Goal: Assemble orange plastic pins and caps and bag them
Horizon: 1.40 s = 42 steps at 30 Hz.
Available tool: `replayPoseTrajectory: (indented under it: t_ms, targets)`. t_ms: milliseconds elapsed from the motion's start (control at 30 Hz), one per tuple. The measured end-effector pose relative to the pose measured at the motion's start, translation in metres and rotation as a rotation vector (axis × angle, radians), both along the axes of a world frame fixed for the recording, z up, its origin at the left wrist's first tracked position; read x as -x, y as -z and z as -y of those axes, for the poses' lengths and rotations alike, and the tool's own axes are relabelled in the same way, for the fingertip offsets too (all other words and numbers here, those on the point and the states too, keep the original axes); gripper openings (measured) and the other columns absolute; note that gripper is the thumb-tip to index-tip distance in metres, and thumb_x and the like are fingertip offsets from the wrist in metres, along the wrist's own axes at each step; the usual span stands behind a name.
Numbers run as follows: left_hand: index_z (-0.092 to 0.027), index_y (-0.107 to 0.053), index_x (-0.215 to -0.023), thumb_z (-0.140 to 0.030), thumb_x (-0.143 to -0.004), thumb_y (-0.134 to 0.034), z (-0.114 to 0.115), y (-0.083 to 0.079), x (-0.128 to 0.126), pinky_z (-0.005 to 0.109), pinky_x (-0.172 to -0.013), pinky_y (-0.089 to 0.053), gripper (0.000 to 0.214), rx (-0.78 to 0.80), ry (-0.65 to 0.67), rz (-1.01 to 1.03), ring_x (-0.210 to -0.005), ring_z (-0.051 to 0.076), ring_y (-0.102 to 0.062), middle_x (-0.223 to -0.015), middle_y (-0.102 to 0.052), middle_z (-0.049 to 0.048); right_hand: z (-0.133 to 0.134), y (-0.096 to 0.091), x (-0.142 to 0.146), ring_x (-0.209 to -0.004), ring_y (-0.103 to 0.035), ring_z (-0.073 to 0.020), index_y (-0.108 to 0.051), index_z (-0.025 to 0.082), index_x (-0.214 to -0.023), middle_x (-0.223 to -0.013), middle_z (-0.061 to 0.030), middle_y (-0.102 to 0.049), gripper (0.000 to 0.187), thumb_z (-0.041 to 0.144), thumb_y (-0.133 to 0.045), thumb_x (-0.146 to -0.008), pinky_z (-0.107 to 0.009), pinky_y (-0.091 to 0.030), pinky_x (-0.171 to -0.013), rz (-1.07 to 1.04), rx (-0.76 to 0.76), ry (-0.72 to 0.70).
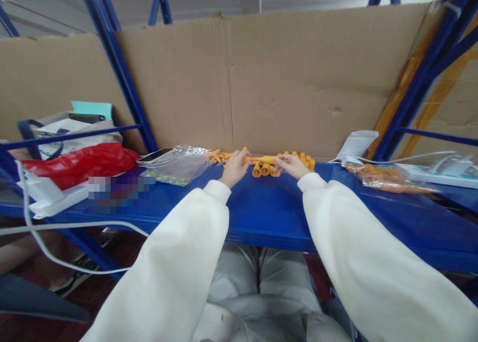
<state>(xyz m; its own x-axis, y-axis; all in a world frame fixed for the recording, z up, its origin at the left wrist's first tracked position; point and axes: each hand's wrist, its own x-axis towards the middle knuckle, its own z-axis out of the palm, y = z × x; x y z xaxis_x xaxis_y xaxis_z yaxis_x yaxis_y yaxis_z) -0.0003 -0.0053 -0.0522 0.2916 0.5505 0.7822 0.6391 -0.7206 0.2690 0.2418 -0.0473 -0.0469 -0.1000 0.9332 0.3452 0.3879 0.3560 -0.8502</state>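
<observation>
Both of my hands reach to the back of a blue metal shelf (261, 207), where a row of small orange plastic parts (263, 165) lies against the cardboard. My left hand (234, 169) is closed round the left end of this orange piece, thumb on top. My right hand (291, 165) pinches its right part, fingers curled over it. More orange pieces (216, 156) lie just left of my left hand and others (308, 160) just right of my right hand. White sleeves cover both arms.
A clear plastic bag (179, 163) and a phone (155, 155) lie to the left, beside a red bag (82, 163) and a white power strip (45, 192) with cable. At right sit a bag of orange parts (384, 177), white packets and cables. A cardboard sheet (280, 83) backs the shelf.
</observation>
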Motion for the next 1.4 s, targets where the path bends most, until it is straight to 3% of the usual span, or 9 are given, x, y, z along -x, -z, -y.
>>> replayPoseTrajectory:
  t_ms: [133,333,433,567,767,967,1067,1200,1400]
  targets:
    - [-0.020,-0.067,-0.102,-0.013,-0.086,-0.067,-0.001,0.002,-0.001,0.039,-0.096,-0.054,0.018,-0.010,0.028,-0.003,-0.099,0.023,-0.068,-0.101,-0.070,0.0056,0.003,-0.003,0.004,-0.072,-0.074,-0.0298,-0.068,0.024,-0.086,-0.083,-0.0132,-0.077,0.053,0.076,-0.060,-0.088,-0.062,-0.058,-0.085,-0.005,0.064,0.057]
    - [-0.020,-0.066,-0.101,-0.012,-0.085,-0.068,-0.003,0.004,-0.001,0.039,-0.096,-0.054,0.018,-0.023,0.022,0.027,-0.098,0.023,-0.068,-0.098,-0.069,0.0049,0.010,-0.008,0.008,-0.084,-0.076,-0.0237,-0.064,0.027,-0.116,-0.108,-0.0072,-0.077,0.055,0.065,-0.078,-0.079,-0.049,-0.062,-0.086,-0.086,0.044,0.015]
    - [-0.020,-0.066,-0.101,-0.011,-0.085,-0.068,-0.001,0.003,-0.002,0.039,-0.097,-0.053,0.019,-0.029,0.034,0.017,-0.099,0.023,-0.067,-0.099,-0.068,0.0048,0.013,-0.011,0.007,-0.085,-0.076,-0.0276,-0.068,0.024,-0.097,-0.093,-0.0104,-0.078,0.050,0.072,-0.069,-0.084,-0.053,-0.061,-0.088,-0.043,0.084,0.006]
    - [-0.020,-0.066,-0.101,-0.011,-0.086,-0.068,0.000,0.003,-0.004,0.039,-0.097,-0.053,0.018,-0.033,0.053,0.004,-0.099,0.023,-0.067,-0.100,-0.069,0.0046,0.011,-0.010,0.006,-0.093,-0.075,-0.0372,-0.070,0.024,-0.077,-0.080,-0.0175,-0.075,0.064,0.084,-0.049,-0.087,-0.063,-0.056,-0.094,-0.010,0.114,0.055]
    - [-0.021,-0.066,-0.101,-0.013,-0.085,-0.068,-0.003,0.003,-0.002,0.039,-0.098,-0.053,0.017,-0.013,0.057,0.035,-0.101,0.023,-0.068,-0.100,-0.070,0.0045,-0.001,-0.004,0.003,-0.102,-0.075,-0.0293,-0.070,0.024,-0.110,-0.107,-0.0109,-0.077,0.061,0.073,-0.078,-0.074,-0.052,-0.062,-0.094,-0.091,-0.100,0.026]
    - [-0.021,-0.067,-0.099,-0.013,-0.086,-0.068,0.004,0.000,-0.005,0.036,-0.093,-0.054,0.015,-0.018,0.063,0.007,-0.091,0.021,-0.066,-0.095,-0.070,0.0030,0.006,-0.008,0.004,-0.088,-0.077,-0.0344,-0.070,0.022,-0.077,-0.079,-0.0162,-0.077,0.054,0.074,-0.061,-0.088,-0.058,-0.062,-0.091,-0.062,0.049,0.110]
    - [-0.020,-0.067,-0.098,-0.012,-0.085,-0.069,0.006,-0.002,-0.006,0.036,-0.093,-0.053,0.016,-0.005,0.057,0.013,-0.092,0.021,-0.066,-0.094,-0.070,0.0028,0.006,-0.010,0.006,-0.090,-0.077,-0.0318,-0.072,0.020,-0.087,-0.088,-0.0152,-0.079,0.046,0.066,-0.066,-0.090,-0.054,-0.062,-0.093,-0.103,0.047,0.108]
    - [-0.018,-0.067,-0.099,-0.011,-0.085,-0.069,0.006,-0.003,-0.005,0.036,-0.095,-0.052,0.016,0.029,0.038,0.015,-0.097,0.022,-0.068,-0.097,-0.071,0.0049,0.002,-0.008,0.005,-0.095,-0.077,-0.0253,-0.072,0.021,-0.105,-0.104,-0.0090,-0.079,0.040,0.052,-0.082,-0.081,-0.048,-0.062,-0.096,-0.122,-0.061,0.065]
    - [-0.019,-0.068,-0.099,-0.012,-0.085,-0.068,0.005,-0.002,-0.004,0.037,-0.096,-0.053,0.016,0.008,0.065,0.004,-0.095,0.021,-0.069,-0.095,-0.072,0.0037,0.003,-0.007,0.002,-0.090,-0.077,-0.0291,-0.074,0.023,-0.083,-0.092,-0.0109,-0.080,0.041,0.064,-0.077,-0.081,-0.052,-0.062,-0.095,-0.051,-0.047,0.033]
